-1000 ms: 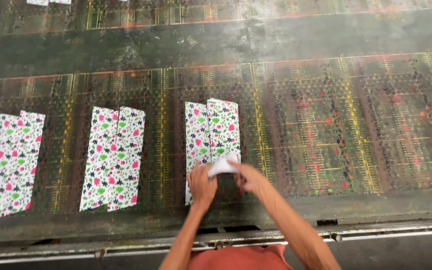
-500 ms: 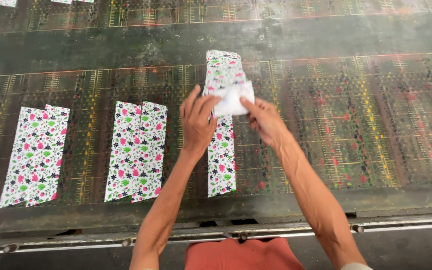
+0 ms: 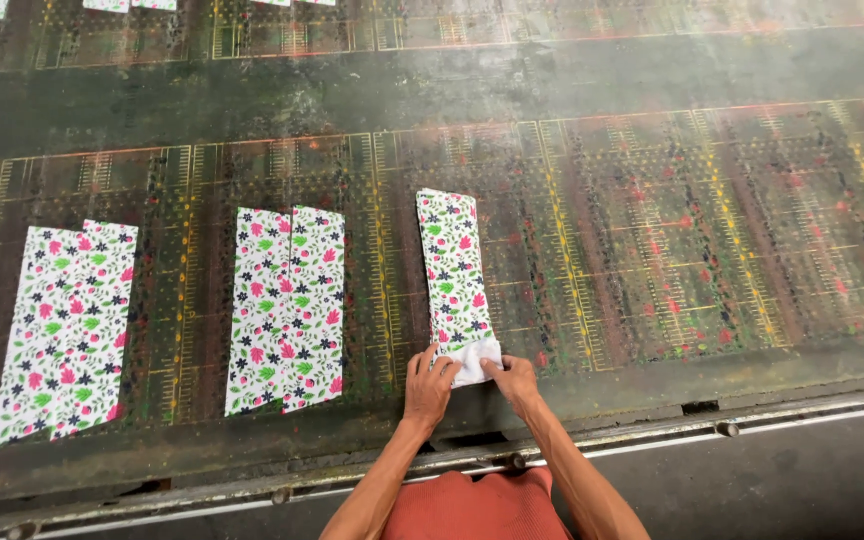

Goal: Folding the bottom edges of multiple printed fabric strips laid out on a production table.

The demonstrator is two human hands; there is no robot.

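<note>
Long and dark, the printing counter point(image 3: 652, 250) runs across the room, its top stained with old ink and ruled with faint yellow and red grids. At its near edge the person's left hand point(image 3: 429, 385) and right hand point(image 3: 514, 380) sit close together, fingertips pinching the turned-up white end of a narrow floral fabric strip point(image 3: 454, 265). Both grips are grasping that end. From the hands the strip runs straight away across the counter, flat, printed side up. Off to the left of the left hand lies a paired floral piece point(image 3: 287, 308), and farther left another floral piece point(image 3: 64, 330), both flat and well apart from the hands. I judge the laying-down step is in hand: the near end wants pressing flat and square to the ruled lines, without wrinkles.
</note>
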